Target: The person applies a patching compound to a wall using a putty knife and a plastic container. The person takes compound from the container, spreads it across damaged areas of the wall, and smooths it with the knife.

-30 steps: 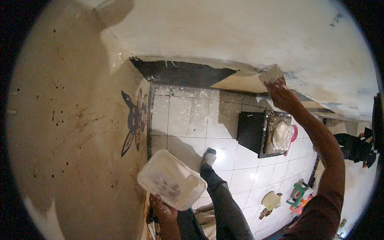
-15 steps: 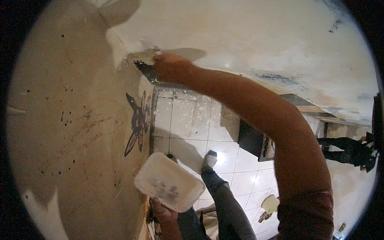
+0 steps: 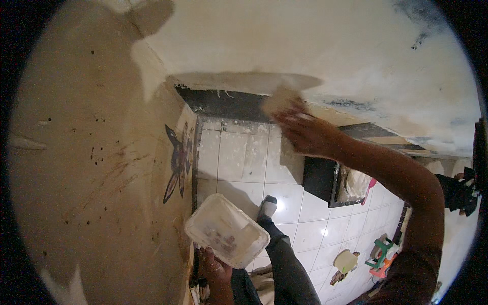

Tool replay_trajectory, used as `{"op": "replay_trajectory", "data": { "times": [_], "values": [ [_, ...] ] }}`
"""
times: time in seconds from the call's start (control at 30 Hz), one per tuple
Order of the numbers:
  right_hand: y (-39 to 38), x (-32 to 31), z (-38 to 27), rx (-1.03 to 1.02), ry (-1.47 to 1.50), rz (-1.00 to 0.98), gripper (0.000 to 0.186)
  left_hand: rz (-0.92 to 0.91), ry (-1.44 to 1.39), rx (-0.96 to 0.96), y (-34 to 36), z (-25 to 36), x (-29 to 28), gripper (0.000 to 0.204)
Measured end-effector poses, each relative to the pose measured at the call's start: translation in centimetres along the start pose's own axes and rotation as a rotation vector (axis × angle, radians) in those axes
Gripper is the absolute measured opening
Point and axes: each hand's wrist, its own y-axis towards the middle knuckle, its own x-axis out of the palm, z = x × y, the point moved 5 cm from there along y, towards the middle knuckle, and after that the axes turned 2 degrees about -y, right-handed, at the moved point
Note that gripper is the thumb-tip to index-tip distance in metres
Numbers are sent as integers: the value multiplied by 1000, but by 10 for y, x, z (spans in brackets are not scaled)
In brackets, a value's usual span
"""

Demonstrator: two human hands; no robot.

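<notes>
Bare forearms; dark trousers (image 3: 287, 264), a pale shoe (image 3: 268, 207), and perhaps a reddish-brown short sleeve (image 3: 414, 274).

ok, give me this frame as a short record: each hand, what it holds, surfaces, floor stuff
view: head camera looking down along a wall
left hand: grips a white rectangular tray from below, smears of pale paste inside
right hand: arm stretched out, presses a flat pale scraper to the wall
wall: fresh pale plaster, dark bare strip along its foot
side wall: beige, dark specks, butterfly sticker
floor: white tiles, spattered
on floor: black box, toy pieces
own foot: on the tiles
</notes>
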Motion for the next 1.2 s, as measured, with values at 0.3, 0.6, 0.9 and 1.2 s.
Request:
{"op": "replay_trajectory", "data": {
  "times": [0.3, 0.6, 0.9, 1.2],
  "values": [
    [234, -55, 31, 185, 167, 33, 18, -30, 6, 26, -5, -5, 8, 74],
    [-47, -17, 42, 327, -85, -281, 54, -58, 22, 24, 12, 1, -21, 74],
    [191, -78, 1, -150, -83, 160, 28, 42, -66, 57, 2, 17, -14, 70],
    [72, -46, 87, 202, -73, -13, 63, 4, -28, 74, -6, 19, -16, 74]
  ]
}}
